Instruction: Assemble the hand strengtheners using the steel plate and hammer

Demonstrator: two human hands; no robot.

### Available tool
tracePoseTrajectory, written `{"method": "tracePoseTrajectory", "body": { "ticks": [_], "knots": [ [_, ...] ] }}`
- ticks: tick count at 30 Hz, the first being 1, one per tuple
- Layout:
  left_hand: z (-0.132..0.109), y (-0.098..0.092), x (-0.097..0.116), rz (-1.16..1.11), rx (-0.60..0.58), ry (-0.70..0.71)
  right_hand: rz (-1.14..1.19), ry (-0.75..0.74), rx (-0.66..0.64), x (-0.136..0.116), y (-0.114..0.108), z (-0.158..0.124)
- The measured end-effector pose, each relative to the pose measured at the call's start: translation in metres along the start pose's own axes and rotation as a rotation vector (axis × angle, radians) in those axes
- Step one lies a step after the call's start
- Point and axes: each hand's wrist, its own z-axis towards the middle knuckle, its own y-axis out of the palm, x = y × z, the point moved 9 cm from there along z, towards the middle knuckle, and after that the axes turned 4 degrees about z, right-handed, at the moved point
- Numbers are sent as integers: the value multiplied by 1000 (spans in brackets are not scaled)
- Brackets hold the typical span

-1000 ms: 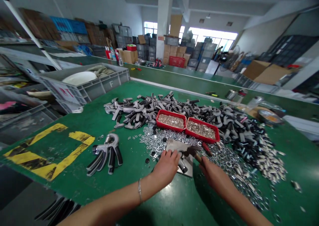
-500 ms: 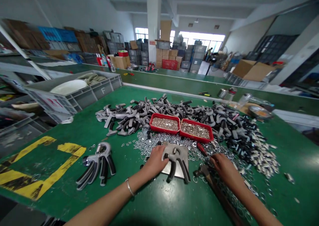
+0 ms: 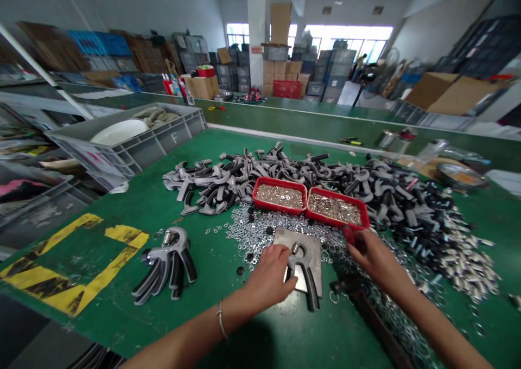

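My left hand (image 3: 271, 274) is closed over the left handle of a grey and black hand grip exerciser (image 3: 310, 282), covering most of that side. The exerciser lies on a square metal plate (image 3: 316, 249), its small spring upright near the top. My right hand (image 3: 372, 255) has its fingers round a red-handled tool (image 3: 348, 235); the tool's working end is hidden. Just below that hand lies a hammer (image 3: 376, 317) with a wooden handle. To the left, several finished-looking hand grips (image 3: 169, 260) with springs are grouped together.
Two red trays (image 3: 280, 208) of small metal parts sit behind the plate, amid scattered washers (image 3: 244, 233). Grey handles (image 3: 228, 176) are heaped further back. Metal sleeves (image 3: 468, 266) pile up at right. A grey crate (image 3: 134, 163) stands at left, beyond yellow-black tape (image 3: 87, 293).
My right hand has picked up the red-handled tool from among the washers. My left hand has shifted lower, over the exerciser's left handle. The view has turned slightly left and tilted up.
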Motion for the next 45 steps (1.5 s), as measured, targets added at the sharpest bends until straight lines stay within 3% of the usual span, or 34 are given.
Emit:
{"method": "tracePoseTrajectory", "body": {
  "ticks": [4, 7, 12, 17, 23, 28, 32, 35, 37, 39, 42, 45],
  "knots": [
    [0, 0, -6, -51, -1, -12, 753, 132, -34, -40, 24, -5],
    [2, 5, -10, -73, -9, -26, 984, 187, 21, -58, 56, -11],
    [3, 7, -13, -85, -17, -10, 948, 195, 58, -58, 83, -13],
    [3, 7, -13, -101, -19, -11, 877, 212, 21, -57, 81, -15],
    [3, 6, -12, -100, -24, -16, 507, 121, 12, -76, 73, -15],
    [6, 6, -11, -74, -22, -42, 816, 134, -94, -94, 74, 6],
    [-3, 7, -7, -51, -34, -52, 797, 209, -99, -72, 73, 18],
    [-7, -12, -1, -3, -27, -49, 626, 233, -104, -31, 57, 21],
    [6, -36, 4, 42, -24, 12, 499, 234, -54, -3, 31, 25],
    [37, -64, 3, 126, -24, 80, 295, 131, 46, 4, -4, 35],
    [104, -98, -22, 338, 17, 50, -70, -150, 97, -32, -28, 58],
    [160, -106, -54, 433, 5, -32, -203, -295, 22, -77, -9, 93]
  ]
}}
